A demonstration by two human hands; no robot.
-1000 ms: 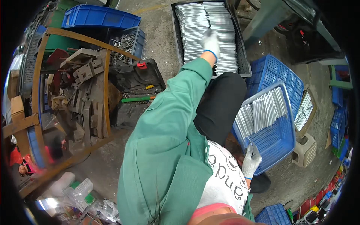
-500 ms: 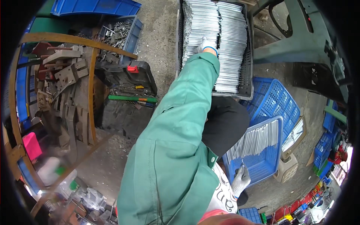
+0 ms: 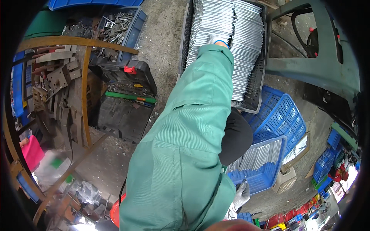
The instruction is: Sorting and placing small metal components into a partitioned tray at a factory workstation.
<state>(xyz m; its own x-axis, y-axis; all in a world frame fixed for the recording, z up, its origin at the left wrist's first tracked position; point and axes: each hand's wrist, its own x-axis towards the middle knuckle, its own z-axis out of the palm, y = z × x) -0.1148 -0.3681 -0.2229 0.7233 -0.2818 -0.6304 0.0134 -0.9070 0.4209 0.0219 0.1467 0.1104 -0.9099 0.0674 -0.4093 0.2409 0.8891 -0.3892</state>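
Observation:
My left arm, in a green sleeve, reaches over a dark plastic crate (image 3: 252, 104) packed with two rows of shiny metal rods (image 3: 246, 50). My left hand (image 3: 220, 41), in a white glove with a blue cuff, rests on the left row near the gap; its fingers are mostly hidden. Low on the right, my gloved right hand (image 3: 242, 193) is closed on a thin metal piece (image 3: 245, 179) whose tip sticks up from the fingers. Just beyond that hand a blue basket (image 3: 266, 184) holds slimmer metal rods (image 3: 256, 156) in its far part.
An empty-looking blue basket (image 3: 279, 115) leans beside the crate. On the left lie an opened black tool case (image 3: 119, 119), a blue bin of metal parts (image 3: 133, 36) and a rusty metal frame (image 3: 86, 96). A green machine frame (image 3: 308, 69) stands at the far right.
The view has shifted, so the crate sits slightly farther right. My left hand stays on the rods, a little farther up the row. My right hand has drawn slightly back from the basket.

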